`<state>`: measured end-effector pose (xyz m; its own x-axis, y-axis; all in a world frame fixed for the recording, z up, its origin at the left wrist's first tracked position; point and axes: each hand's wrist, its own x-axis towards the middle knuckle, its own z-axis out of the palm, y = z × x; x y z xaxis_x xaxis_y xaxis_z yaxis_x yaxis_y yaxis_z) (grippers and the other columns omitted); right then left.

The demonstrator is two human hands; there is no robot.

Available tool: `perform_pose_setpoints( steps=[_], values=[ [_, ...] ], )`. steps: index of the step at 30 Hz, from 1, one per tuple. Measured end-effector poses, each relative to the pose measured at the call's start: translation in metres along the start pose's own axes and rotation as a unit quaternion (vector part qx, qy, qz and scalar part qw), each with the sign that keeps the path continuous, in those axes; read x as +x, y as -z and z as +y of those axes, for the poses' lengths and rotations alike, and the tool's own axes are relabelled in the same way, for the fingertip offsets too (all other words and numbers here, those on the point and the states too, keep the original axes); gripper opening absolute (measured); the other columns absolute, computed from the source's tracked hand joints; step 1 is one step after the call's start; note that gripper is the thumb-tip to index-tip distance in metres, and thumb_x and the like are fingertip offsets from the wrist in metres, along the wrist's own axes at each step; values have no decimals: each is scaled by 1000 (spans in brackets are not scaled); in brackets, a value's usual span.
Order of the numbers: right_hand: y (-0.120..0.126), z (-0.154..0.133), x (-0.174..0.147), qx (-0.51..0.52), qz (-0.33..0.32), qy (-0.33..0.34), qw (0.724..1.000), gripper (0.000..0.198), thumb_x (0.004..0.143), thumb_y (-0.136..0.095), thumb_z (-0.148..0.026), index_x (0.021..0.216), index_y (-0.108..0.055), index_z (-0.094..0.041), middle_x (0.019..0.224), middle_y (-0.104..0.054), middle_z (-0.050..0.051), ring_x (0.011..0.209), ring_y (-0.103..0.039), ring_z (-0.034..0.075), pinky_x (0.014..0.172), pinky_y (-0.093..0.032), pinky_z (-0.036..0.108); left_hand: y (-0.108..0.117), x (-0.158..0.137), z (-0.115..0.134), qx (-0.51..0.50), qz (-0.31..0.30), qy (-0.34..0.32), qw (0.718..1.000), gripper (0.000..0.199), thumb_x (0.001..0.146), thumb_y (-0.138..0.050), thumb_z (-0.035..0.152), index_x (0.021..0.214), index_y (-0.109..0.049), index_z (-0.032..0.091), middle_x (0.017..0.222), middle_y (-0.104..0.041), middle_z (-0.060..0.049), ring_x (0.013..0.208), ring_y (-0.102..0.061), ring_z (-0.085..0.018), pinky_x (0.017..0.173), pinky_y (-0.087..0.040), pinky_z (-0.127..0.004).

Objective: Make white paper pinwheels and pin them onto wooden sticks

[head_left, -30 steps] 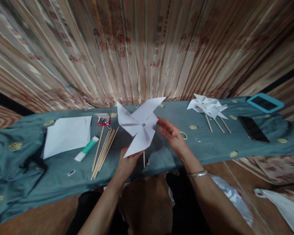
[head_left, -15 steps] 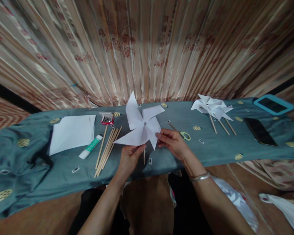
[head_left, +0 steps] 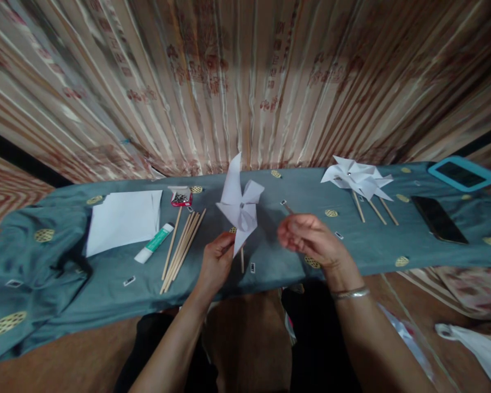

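A white paper pinwheel (head_left: 245,213) on a wooden stick stands in front of me over the cloth. My left hand (head_left: 217,259) is closed at its lower edge, beside a downward-pointing blade; just right of the hand the lower stick (head_left: 242,261) shows. Whether the fingers grip the paper or the stick is hidden. My right hand (head_left: 306,237) is off to the right, apart from the pinwheel, its curled fingers blurred by motion. Behind it, scissors (head_left: 287,207) are mostly covered, with only the blade end visible.
On the left lie white paper sheets (head_left: 125,221), a glue stick (head_left: 154,243), several wooden sticks (head_left: 182,254) and a small red box (head_left: 180,196) of metal pieces. To the right are more pinwheels (head_left: 358,177), a black phone (head_left: 439,219) and a blue-framed device (head_left: 462,173).
My right hand has let go of the pinwheel's blade and moved right, over the scissors. The pinwheel's blades have turned, while my left hand stays at its lower edge.
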<state>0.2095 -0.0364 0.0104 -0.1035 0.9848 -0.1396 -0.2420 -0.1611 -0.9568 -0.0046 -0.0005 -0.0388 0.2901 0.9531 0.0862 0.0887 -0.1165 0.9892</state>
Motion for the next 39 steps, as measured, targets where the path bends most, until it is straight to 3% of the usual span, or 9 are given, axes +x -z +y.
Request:
perform_pose_setpoints(
  steps=[4, 7, 10, 17, 23, 28, 32, 36, 39],
  values=[
    [14, -2, 11, -11, 179, 155, 971, 35, 71, -79, -48, 99, -72, -28, 109, -74, 4, 101, -68, 19, 88, -54, 35, 0, -2, -6, -13, -29, 3, 999, 21, 79, -63, 34, 84, -78, 19, 85, -73, -3, 82, -64, -19, 78, -48, -27],
    [8, 3, 21, -36, 167, 192, 966, 42, 77, -74, -47, 114, -68, -30, 131, -65, 3, 129, -54, 21, 111, -38, 41, -2, -3, -9, -23, -32, 12, 999, 21, 78, -66, 36, 80, -78, 19, 79, -73, -3, 80, -65, -19, 77, -48, -27],
    [-1, 6, 25, -63, 138, 189, 970, 43, 83, -67, -49, 122, -65, -30, 136, -62, 1, 133, -49, 20, 116, -33, 41, -2, -4, -7, -18, -38, 13, 999, 21, 78, -67, 37, 78, -78, 18, 76, -73, -3, 78, -66, -20, 76, -49, -28],
    [-8, 10, 23, -37, 127, 141, 981, 46, 75, -71, -60, 105, -73, -26, 113, -73, 3, 110, -64, 23, 105, -46, 41, -2, -1, -4, -30, -9, 22, 999, 24, 72, -73, 36, 85, -77, 17, 91, -77, -6, 87, -69, -23, 84, -52, -32],
    [-15, 17, 21, -15, 126, 81, 989, 41, 62, -82, -57, 85, -76, -23, 76, -74, 0, 68, -65, 15, 63, -56, 28, -3, 1, -1, -61, 8, 39, 997, 27, 71, -71, 34, 91, -78, 17, 97, -78, -7, 99, -70, -26, 97, -50, -41],
    [-31, 18, 16, -12, -5, 7, 1000, 37, 67, -79, -55, 75, -74, -18, 69, -73, 2, 62, -68, 12, 55, -52, 21, 1, 2, -8, -22, 5, 8, 1000, 23, 72, -70, 37, 80, -77, 17, 87, -77, -7, 84, -70, -24, 82, -54, -34],
    [-30, 7, 6, -20, -112, -35, 993, 32, 76, -75, -49, 83, -76, -17, 75, -76, 5, 59, -67, 10, 49, -47, 18, 1, 1, -20, -20, 32, 16, 999, 21, 74, -69, 35, 84, -75, 17, 92, -77, -8, 88, -71, -25, 85, -54, -35],
    [-10, -3, 7, 35, 46, 50, 997, 30, 71, -79, -50, 75, -76, -21, 66, -73, 2, 53, -61, 8, 46, -42, 18, 0, -1, -17, -42, 10, 35, 998, 26, 73, -72, 35, 92, -74, 18, 94, -76, -7, 92, -69, -25, 83, -54, -34],
    [0, 2, 18, 1, 161, 116, 980, 31, 69, -80, -50, 85, -77, -24, 84, -77, 3, 74, -67, 13, 66, -52, 23, 0, -2, -9, -59, -25, 27, 998, 25, 77, -69, 36, 91, -75, 17, 91, -75, -9, 89, -68, -23, 82, -53, -34]
  ],
)
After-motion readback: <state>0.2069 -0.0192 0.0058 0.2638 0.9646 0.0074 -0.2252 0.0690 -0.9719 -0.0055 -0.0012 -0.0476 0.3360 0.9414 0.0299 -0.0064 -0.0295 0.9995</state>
